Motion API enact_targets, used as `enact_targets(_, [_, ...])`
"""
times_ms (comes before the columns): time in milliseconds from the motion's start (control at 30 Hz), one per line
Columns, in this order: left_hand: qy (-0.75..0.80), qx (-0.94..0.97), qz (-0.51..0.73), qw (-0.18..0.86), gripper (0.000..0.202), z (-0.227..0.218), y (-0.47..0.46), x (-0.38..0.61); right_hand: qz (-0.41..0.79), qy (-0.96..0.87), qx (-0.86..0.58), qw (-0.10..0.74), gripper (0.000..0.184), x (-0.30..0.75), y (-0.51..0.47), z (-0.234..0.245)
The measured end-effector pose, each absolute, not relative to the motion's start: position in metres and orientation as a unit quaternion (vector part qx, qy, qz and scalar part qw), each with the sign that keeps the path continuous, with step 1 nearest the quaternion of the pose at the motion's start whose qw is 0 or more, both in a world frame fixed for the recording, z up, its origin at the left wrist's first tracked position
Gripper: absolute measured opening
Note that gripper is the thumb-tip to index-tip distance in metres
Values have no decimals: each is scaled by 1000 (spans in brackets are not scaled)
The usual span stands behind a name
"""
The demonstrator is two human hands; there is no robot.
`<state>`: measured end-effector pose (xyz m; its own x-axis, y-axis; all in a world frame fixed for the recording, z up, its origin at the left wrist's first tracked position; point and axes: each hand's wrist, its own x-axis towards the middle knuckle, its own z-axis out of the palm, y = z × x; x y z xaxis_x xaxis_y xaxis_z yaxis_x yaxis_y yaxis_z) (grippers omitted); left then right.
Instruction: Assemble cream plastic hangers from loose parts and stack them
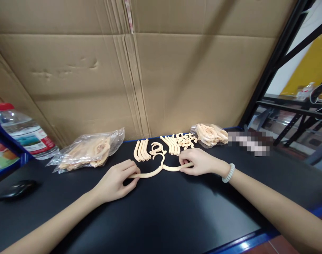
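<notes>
A beige plastic clothes hanger [151, 174] lies low over the black tabletop [161, 211], its hook curving up and away from me. My left hand [120, 179] is closed around the end of the left arm of the hanger. On the other side my right hand [199, 161], with a pale coil bracelet at its wrist, pinches the right arm. The two arms meet below the hook in the middle. Just beyond it are beige curved tubes in a left row [142, 151] and a right row [171, 145], with ring-like pieces [156, 147] between them.
Small curved hook pieces [186, 140] lie heaped behind my right hand. Plastic bags of beige parts stand left [88, 151] and right [210, 134]. A water bottle [26, 132] and black mouse [17, 190] are at left. A cardboard wall [161, 81] closes the back.
</notes>
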<state>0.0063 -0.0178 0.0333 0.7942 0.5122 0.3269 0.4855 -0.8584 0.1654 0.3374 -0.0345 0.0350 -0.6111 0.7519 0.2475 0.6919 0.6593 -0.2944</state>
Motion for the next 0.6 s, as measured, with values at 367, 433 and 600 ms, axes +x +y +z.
enact_targets(367, [257,947,186,45,10,32,-10,10,96,-891,-404,182,16,341,-33,36])
enact_targets(433, [255,947,187,48,10,32,-10,10,96,-891,-405,183,16,340,-33,36])
enact_targets(600, [256,947,186,53,11,31,-10,8,100,-890,-406,184,15,340,-32,35])
